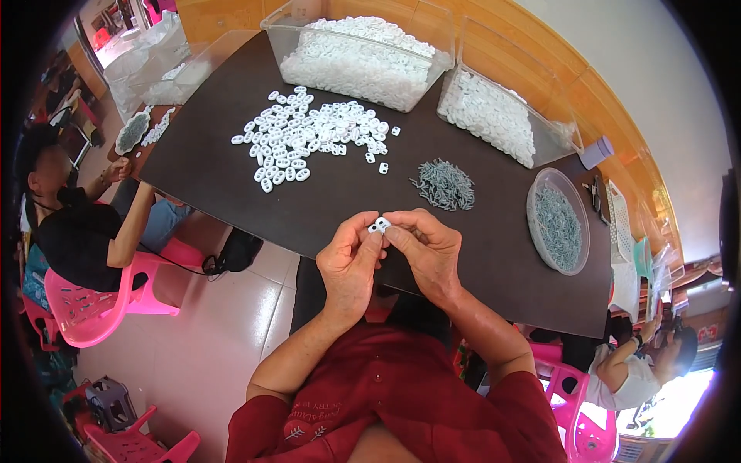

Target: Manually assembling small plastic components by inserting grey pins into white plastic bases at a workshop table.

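Close to the table's near edge, my left hand (349, 266) and my right hand (426, 253) meet, with fingers closed in a pinch. Between their fingertips is a small white plastic piece (379, 224) with dark round holes; whether it is one part or two pressed together I cannot tell. Beyond my hands lies a loose spread of white oval two-hole pieces (278, 143), with squarer white pieces (384, 167) at its right side. A heap of small grey screw-like pieces (444, 185) rests on the dark table (340, 204), ahead and to the right.
Two clear bins (421, 58) (463, 50) of white pieces stand along the back. At right are a round tub (531, 212) of grey pieces, a purple-topped cup (597, 153) and a dark tool (593, 194). A person (77, 231) sits left, another (625, 374) right.
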`<action>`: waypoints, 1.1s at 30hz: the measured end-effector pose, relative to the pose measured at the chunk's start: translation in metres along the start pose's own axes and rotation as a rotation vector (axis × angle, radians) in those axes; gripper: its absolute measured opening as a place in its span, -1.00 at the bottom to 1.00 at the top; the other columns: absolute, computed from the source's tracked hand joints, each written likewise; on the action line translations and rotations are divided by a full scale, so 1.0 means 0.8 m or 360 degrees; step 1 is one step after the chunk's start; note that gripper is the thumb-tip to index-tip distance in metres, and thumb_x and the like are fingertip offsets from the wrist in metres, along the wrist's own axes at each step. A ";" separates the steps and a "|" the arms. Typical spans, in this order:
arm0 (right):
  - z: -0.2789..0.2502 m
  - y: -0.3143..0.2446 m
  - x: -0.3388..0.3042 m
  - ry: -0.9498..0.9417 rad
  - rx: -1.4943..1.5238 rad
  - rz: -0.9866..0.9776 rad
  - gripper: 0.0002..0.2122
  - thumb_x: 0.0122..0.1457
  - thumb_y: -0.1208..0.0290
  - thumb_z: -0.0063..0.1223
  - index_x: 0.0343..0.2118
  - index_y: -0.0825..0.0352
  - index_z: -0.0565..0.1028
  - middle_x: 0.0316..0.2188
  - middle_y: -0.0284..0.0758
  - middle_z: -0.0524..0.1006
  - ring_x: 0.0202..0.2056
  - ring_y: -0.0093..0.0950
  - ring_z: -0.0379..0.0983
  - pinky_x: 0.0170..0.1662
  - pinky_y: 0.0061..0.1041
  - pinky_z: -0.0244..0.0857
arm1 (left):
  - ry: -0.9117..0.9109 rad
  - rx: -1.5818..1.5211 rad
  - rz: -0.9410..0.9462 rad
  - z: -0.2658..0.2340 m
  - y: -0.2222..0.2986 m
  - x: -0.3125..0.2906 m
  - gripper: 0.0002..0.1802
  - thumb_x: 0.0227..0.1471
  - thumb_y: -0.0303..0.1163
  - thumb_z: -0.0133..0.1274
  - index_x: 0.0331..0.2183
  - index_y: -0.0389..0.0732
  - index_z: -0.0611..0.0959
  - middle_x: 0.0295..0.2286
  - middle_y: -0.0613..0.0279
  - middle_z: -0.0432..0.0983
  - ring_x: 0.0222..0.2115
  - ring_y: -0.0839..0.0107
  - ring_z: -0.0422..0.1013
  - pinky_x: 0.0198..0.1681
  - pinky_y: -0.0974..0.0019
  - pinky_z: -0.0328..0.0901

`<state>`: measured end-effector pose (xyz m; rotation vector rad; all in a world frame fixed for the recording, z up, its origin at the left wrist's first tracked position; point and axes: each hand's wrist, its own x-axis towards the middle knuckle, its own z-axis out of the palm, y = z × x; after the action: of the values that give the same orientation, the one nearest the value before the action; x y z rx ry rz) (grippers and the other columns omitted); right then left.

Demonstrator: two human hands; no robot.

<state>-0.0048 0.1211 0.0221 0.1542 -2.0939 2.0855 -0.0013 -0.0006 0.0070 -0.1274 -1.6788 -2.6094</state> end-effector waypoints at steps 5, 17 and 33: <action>0.001 -0.006 -0.001 0.0032 -0.0280 -0.0126 -0.85 0.02 0.65 0.02 -0.31 0.41 0.52 -0.51 -0.38 0.42 -0.44 -0.63 0.34 -0.38 -0.64 0.24 | -0.0021 -0.0090 -0.0057 0.001 0.001 0.001 -0.73 0.07 -0.54 -0.03 -0.15 -0.39 0.47 -0.48 0.29 0.44 -0.52 0.60 0.35 -0.50 0.56 0.27; 0.002 -0.013 -0.003 -0.0046 -0.1005 -0.0759 -0.63 -0.24 0.66 0.13 -0.25 0.38 0.44 -0.41 -0.27 0.44 -0.43 -0.33 0.32 -0.40 -0.42 0.25 | -0.0043 -0.0297 -0.0147 -0.001 0.008 0.006 -0.75 0.03 -0.59 -0.03 -0.19 -0.44 0.50 -0.39 0.12 0.53 -0.40 0.49 0.46 -0.34 0.49 0.34; -0.002 -0.016 -0.006 0.0061 -0.1066 -0.0838 -0.71 -0.21 0.64 0.15 -0.32 0.38 0.50 -0.44 -0.30 0.46 -0.44 -0.36 0.33 -0.43 -0.45 0.25 | -0.0196 -0.0089 -0.0080 -0.007 0.013 0.000 -0.69 0.07 -0.52 -0.02 -0.12 -0.43 0.48 -0.36 0.21 0.51 -0.41 0.58 0.40 -0.30 0.53 0.31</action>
<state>0.0021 0.1222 0.0335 0.4920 -2.2777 1.0336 -0.0010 -0.0102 0.0138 -0.2562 -1.6666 -2.7389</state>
